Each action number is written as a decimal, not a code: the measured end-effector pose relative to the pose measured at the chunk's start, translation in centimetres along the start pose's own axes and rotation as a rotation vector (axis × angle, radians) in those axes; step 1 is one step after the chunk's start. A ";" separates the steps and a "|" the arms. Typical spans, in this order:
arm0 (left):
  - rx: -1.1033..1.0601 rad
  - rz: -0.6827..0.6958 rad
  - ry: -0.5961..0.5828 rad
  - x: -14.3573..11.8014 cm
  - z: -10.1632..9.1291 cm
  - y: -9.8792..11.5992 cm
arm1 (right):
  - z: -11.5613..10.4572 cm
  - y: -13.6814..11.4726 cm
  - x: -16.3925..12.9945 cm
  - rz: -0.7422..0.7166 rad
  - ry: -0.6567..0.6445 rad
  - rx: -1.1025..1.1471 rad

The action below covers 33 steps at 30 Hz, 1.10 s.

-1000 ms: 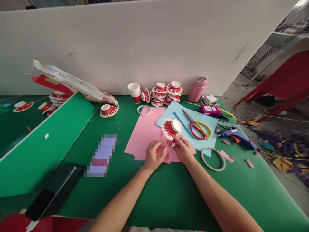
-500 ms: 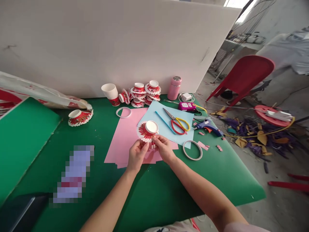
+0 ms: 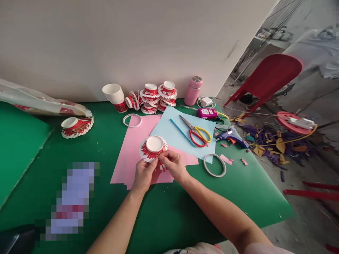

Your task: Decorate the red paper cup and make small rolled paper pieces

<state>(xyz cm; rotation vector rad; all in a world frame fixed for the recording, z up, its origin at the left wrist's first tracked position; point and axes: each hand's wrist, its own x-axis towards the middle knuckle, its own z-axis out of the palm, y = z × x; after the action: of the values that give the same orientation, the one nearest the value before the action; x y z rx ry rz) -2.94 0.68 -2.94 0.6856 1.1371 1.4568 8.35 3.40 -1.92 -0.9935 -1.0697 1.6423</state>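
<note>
Both hands meet at one fringed paper cup [image 3: 153,148], which sits upside down just ahead of the fingertips, white base up and red strips splayed outward all round. From the left, the left hand [image 3: 143,174] comes up under the cup's near-left edge, fingers closed on the fringe there. The right hand [image 3: 172,165] lies just beside it, thumb and forefinger pinched on the strips at the near-right edge. The two hands almost touch below the cup, and neither is clearly nearer to it. The cup's axis tilts slightly toward the person, so its flat base faces up and back at the camera.

Beneath the hands lies a pink sheet [image 3: 127,158]; ahead and right of the right hand a blue sheet [image 3: 169,132] carries scissors [image 3: 197,132]. Right of the right hand a tape ring [image 3: 214,164] lies flat, with a glue gun [image 3: 231,135] beyond it.
</note>
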 end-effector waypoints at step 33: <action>-0.226 -0.121 0.018 -0.2 1.2 1.5 | -0.3 0.2 -0.5 -0.129 -0.019 -0.144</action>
<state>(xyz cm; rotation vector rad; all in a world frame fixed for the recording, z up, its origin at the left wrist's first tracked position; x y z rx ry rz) -2.42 0.89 -1.06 0.4396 0.9911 1.4634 8.73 2.94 -2.15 -0.9818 -1.2525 1.4900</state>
